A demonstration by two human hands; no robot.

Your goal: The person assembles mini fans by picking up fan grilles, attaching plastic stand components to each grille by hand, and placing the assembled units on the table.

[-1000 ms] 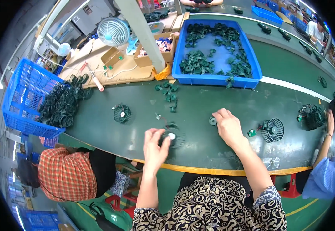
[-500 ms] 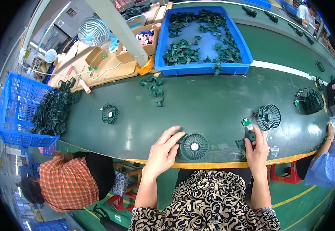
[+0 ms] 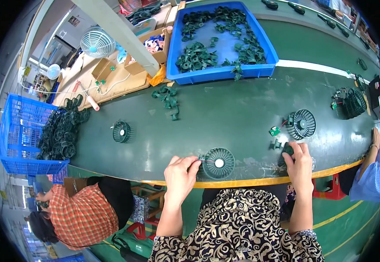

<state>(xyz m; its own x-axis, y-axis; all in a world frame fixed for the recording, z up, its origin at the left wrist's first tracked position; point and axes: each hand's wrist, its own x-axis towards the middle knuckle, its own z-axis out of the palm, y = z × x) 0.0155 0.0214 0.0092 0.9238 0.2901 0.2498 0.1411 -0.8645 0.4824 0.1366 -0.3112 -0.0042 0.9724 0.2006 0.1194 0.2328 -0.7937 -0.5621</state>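
A round dark-green fan grille (image 3: 218, 163) with a white hub lies on the green belt (image 3: 225, 113) by its yellow front edge. My left hand (image 3: 180, 173) pinches a small piece and thin wires at the grille's left rim. My right hand (image 3: 298, 162) rests further right on the belt, fingers closed over a small dark part (image 3: 285, 151). Just beyond it lie two tiny dark pieces (image 3: 274, 144), a small green circuit board (image 3: 275, 130) and a second fan grille (image 3: 304, 123).
A blue tray (image 3: 270, 54) of green parts stands at the back, with loose parts (image 3: 168, 98) before it and a lone grille (image 3: 121, 131) left. A blue basket (image 3: 17, 139) and piled grilles (image 3: 63, 131) sit far left. Other people sit at lower left (image 3: 83, 214) and right (image 3: 375, 174).
My right hand has left the middle of the belt and come to its front edge at the right, onto the small dark part. My left hand has shifted to the grille's left rim.
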